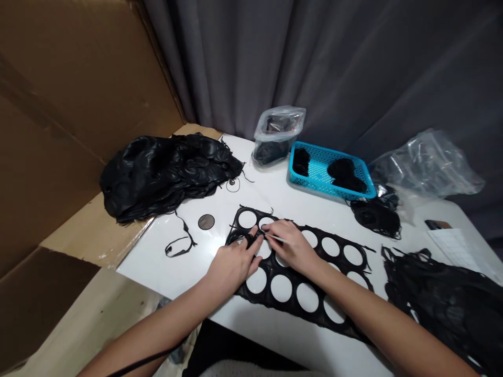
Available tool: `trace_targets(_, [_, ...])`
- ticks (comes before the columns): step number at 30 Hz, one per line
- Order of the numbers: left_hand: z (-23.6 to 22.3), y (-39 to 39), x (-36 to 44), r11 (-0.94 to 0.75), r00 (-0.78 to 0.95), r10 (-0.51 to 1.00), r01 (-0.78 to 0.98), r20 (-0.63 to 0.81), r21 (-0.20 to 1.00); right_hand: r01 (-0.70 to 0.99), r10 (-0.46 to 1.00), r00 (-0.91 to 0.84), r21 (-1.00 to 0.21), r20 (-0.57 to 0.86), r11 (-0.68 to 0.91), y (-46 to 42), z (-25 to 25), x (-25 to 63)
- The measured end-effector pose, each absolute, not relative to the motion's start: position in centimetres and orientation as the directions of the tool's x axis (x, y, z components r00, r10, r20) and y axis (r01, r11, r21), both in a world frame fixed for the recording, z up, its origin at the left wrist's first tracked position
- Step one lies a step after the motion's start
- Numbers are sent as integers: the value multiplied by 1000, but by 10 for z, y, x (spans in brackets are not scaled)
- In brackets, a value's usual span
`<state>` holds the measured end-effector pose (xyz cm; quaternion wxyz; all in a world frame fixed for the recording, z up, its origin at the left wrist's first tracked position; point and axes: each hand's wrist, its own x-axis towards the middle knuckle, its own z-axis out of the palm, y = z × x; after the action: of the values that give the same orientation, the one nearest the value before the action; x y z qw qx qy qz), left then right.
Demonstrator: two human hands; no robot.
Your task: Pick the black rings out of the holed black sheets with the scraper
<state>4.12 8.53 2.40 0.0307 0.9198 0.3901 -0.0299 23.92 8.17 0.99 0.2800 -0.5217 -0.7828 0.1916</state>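
A black sheet with rows of round holes (282, 303) lies flat on the white table, which shows through the holes. My left hand (232, 261) rests on the sheet's left end, its fingers stretched out and apart, pressing on the black material. Close beside it, my right hand (293, 243) is closed around a thin pale stick-like tool (280, 239). The tool's tip meets the sheet near my left fingertips, where the fingers partly hide the spot. Left of the sheet lies a loose dark disc (206, 222) with a thin rim.
A heap of black sheets (168, 173) fills the left, by cardboard (78, 78). Behind stand a plastic bag (277, 136) and a blue basket (332, 191) holding black pieces. More black scraps (444, 298) lie right. A black strip (183, 243) lies left.
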Motion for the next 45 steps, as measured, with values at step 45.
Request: trace_targets(45, [26, 84, 75, -794, 794, 605, 607, -64, 20, 939, 950, -37, -314, 310, 139, 89, 19, 327])
